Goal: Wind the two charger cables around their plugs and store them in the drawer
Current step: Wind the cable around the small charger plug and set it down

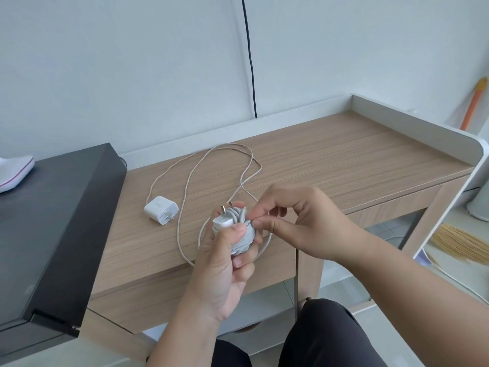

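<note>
My left hand (225, 263) wraps the small white wall plug with metal prongs (224, 221), its grey-white cable (242, 238) coiled tight around it, above the pale wooden desk (344, 160). My right hand (299, 223) pinches the cable's loose end at the coil. To finish well, I judge I should tuck that end under a turn, thumb pressing so nothing springs loose. The second white square charger (161, 209) lies on the desk, its long beige cord (185, 207) unwound
</note>
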Motion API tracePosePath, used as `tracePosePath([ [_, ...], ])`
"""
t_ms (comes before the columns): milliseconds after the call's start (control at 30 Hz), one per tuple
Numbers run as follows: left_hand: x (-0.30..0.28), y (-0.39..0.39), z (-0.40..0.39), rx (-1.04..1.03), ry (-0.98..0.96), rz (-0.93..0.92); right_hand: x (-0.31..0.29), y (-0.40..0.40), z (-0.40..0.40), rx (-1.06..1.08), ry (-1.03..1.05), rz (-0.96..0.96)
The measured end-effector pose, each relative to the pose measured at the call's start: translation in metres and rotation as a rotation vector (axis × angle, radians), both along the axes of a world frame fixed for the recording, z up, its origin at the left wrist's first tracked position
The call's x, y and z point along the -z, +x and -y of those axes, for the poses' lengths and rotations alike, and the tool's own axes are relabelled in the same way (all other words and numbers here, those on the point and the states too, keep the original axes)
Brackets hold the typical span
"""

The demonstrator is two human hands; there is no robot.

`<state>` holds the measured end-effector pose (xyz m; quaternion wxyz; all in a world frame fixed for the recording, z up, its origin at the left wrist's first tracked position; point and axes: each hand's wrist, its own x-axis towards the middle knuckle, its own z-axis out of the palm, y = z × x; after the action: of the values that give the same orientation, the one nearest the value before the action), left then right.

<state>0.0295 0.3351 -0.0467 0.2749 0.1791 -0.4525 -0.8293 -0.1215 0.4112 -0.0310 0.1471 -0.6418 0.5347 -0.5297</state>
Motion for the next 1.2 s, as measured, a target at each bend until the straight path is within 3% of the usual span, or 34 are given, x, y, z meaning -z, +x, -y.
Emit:
tracePosePath([
  [133, -0.001, -0.002, 0.003, -0.015, -0.055, 0.026, -0.009, -0.002, 0.002, 0.062, 0.029, -0.168],
  [367, 0.001, -0.007, 0.005, 0.010, -0.066, 0.024, -0.011, -0.005, 0.003, 0.076, 0.136, -0.171],
  [567, 0.002, -0.014, 0.013, -0.012, -0.039, 0.015, 0.006, -0.010, 0.008, 0.155, 0.029, 0.107],
  [767, 0.008, -0.020, 0.024, 0.008, 0.040, -0.011, 0.018, -0.016, 0.011, 0.180, 0.043, -0.029],
  [1033, 0.014, -0.039, 0.030, -0.153, -0.010, 0.016, 0.029, -0.012, 0.031, 0.205, 0.142, 0.146],
  [1200, 0.012, -0.046, 0.034, -0.290, -0.035, 0.079, 0.034, -0.012, 0.045, 0.293, 0.126, -0.048],
])
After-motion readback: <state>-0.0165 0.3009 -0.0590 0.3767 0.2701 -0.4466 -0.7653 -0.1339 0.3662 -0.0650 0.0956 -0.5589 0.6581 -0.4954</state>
